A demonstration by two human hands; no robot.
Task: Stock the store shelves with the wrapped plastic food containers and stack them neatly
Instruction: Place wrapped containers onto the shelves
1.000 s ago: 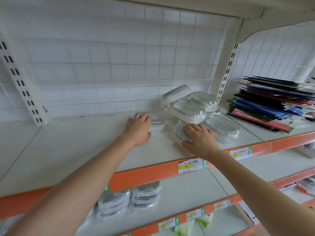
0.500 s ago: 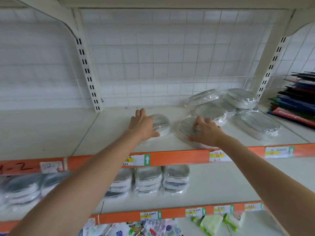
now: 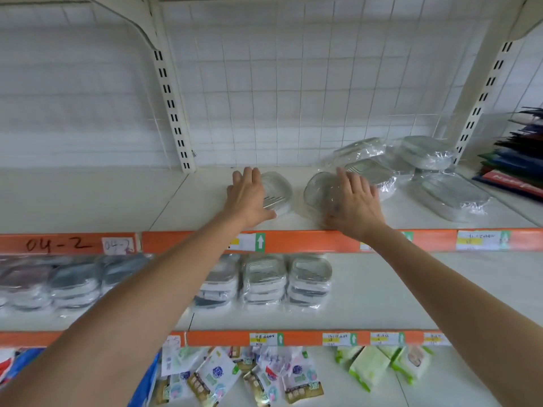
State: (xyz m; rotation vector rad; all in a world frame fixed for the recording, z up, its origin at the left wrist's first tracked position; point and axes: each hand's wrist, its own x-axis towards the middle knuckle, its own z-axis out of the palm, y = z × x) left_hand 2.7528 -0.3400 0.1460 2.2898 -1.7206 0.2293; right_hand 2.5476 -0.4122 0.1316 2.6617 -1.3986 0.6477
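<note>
On the upper shelf my left hand lies over the left end of a clear wrapped container, fingers on top and thumb along its front edge. My right hand holds a second wrapped container, which is tilted up; the fingers are spread on top and the thumb shows through the wrap at its near edge. Behind and to the right, several more wrapped containers lie in a loose pile.
Stacked wrapped containers stand in rows on the shelf below. A pile of coloured folders sits at the far right of the upper shelf. White slotted uprights and a wire grid back the shelf. Packets fill the bottom shelf.
The view has swung left and down, so the lower shelves show. Both hands stay on their containers; the right-hand container has tilted up.
</note>
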